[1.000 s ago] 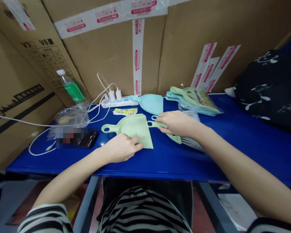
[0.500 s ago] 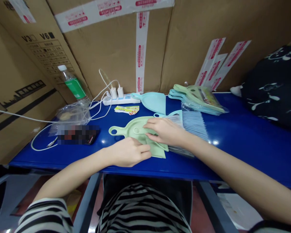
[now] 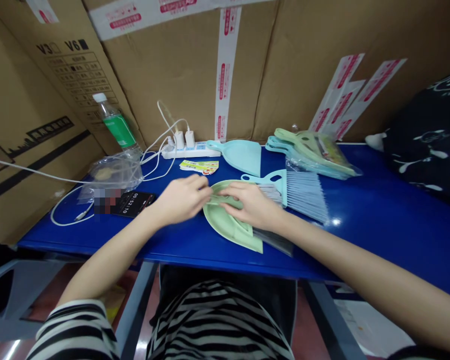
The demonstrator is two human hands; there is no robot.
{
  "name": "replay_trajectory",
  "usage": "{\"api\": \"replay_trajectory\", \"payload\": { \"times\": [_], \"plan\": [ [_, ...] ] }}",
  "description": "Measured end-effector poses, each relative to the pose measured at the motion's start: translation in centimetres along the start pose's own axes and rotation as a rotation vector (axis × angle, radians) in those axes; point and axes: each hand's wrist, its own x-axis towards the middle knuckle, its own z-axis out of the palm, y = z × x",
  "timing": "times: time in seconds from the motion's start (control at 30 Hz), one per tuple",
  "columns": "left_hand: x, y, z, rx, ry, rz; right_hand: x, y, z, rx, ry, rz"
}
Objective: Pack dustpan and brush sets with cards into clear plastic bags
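On the blue table in front of me lies a light green dustpan (image 3: pixel 228 232), its scoop edge toward the right. A light green hand brush (image 3: pixel 230 201) rests in it, with dark grey bristles sticking out past the scoop edge. My right hand (image 3: pixel 249 202) holds the brush by its handle. At the dustpan's left end my left hand (image 3: pixel 183 200) is closed, covering the dustpan handle; its fingertips meet near the end of the brush handle. Behind my right hand lies a light blue hand brush (image 3: pixel 303 192), and farther back a light blue dustpan (image 3: pixel 243 155).
Bagged dustpan sets (image 3: pixel 315 152) are stacked at the back right. A power strip (image 3: pixel 191 151) with chargers and white cables, colourful cards (image 3: pixel 200 166), a phone (image 3: pixel 135 203), a plastic bag (image 3: pixel 114 172) and a bottle (image 3: pixel 118 127) sit left. Cardboard boxes (image 3: pixel 187 75) wall the back.
My left hand has moved up and left, from the scoop's front edge to the dustpan's handle end. The dustpan has turned slightly. My right hand stays on the brush handle.
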Motion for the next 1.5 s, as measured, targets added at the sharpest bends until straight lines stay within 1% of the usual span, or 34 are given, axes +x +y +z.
{"api": "replay_trajectory", "payload": {
  "times": [0.07,0.1,0.17,0.23,0.33,0.43,0.5,0.73,0.83,0.93,1.0,1.07,1.17,1.33,1.5],
  "plan": [
    [0.2,-1.1,0.1,0.062,-0.128,-0.186,-0.1,0.0,0.2,0.026,0.007,0.009],
    [0.3,-1.4,0.2,0.061,-0.209,-0.245,-0.1,-0.1,0.2,0.038,0.007,0.009],
    [0.5,-1.5,0.4,0.023,-0.347,-0.308,-0.2,-0.1,0.3,0.062,0.000,0.009],
    [0.7,-1.3,0.5,-0.032,-0.406,-0.326,-0.2,-0.1,0.3,0.084,-0.007,0.002],
    [0.8,-1.1,0.5,-0.132,-0.383,-0.358,-0.2,-0.2,0.2,0.101,-0.021,-0.033],
    [0.8,-1.4,0.5,-0.267,-0.347,-0.417,-0.2,-0.1,0.1,0.095,-0.030,-0.085],
    [0.8,-1.6,0.6,-0.347,-0.342,-0.429,-0.2,-0.1,0.1,0.089,-0.032,-0.109],
    [0.7,-2.3,1.2,-0.541,-0.326,-0.343,-0.2,0.2,-0.2,0.085,-0.094,-0.143],
    [0.6,-2.7,1.4,-0.608,-0.323,-0.325,-0.1,0.6,-0.8,0.035,-0.120,-0.156],
    [0.5,-3.0,1.6,-0.660,-0.319,-0.312,-0.2,1.0,-1.4,-0.047,-0.147,-0.135],
    [0.5,-3.0,1.7,-0.704,-0.308,-0.302,-0.3,1.3,-1.6,-0.102,-0.181,-0.093],
    [0.5,-2.9,1.9,-0.766,-0.303,-0.297,-0.5,1.6,-1.5,-0.142,-0.239,-0.037],
    [0.6,-2.8,2.2,-0.893,-0.333,-0.313,-0.8,1.8,-1.0,-0.169,-0.307,0.023],
    [0.6,-2.9,2.4,-1.083,-0.362,-0.324,-0.8,2.2,-0.1,-0.172,-0.331,0.039],
    [0.6,-3.2,2.2,-1.129,-0.367,-0.296,-0.9,2.6,0.2,-0.111,-0.324,0.005]
  ]
}}
